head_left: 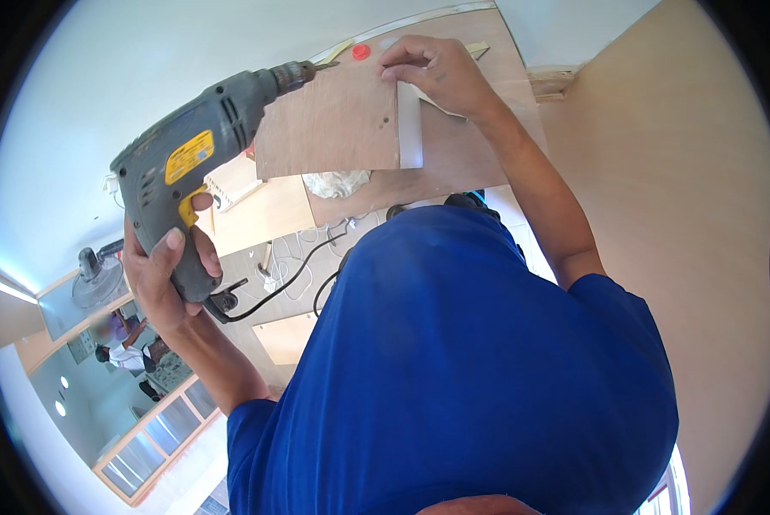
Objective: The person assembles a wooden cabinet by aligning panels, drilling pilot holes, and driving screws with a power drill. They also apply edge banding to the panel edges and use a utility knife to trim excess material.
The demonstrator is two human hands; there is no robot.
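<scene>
My left hand (157, 275) is wrapped around the handle of a grey power drill (198, 124) with a yellow label and a yellow trigger. A finger rests at the trigger, and the bit points up and to the right. My right hand (443, 79) is closed in a pinch above the far right corner of a small plywood panel (329, 129). Whatever its fingertips hold, if anything, is too small to make out. The drill bit tip is near the panel's far left corner. A white strip (410, 129) runs along the panel's right side.
A red round cap (361, 52) lies beyond the panel on a larger wooden surface (479, 154). Below are a crumpled whitish cloth (337, 184), white cables and the drill's black cord (273, 298). A fan (97, 279) and people (127, 352) are at left.
</scene>
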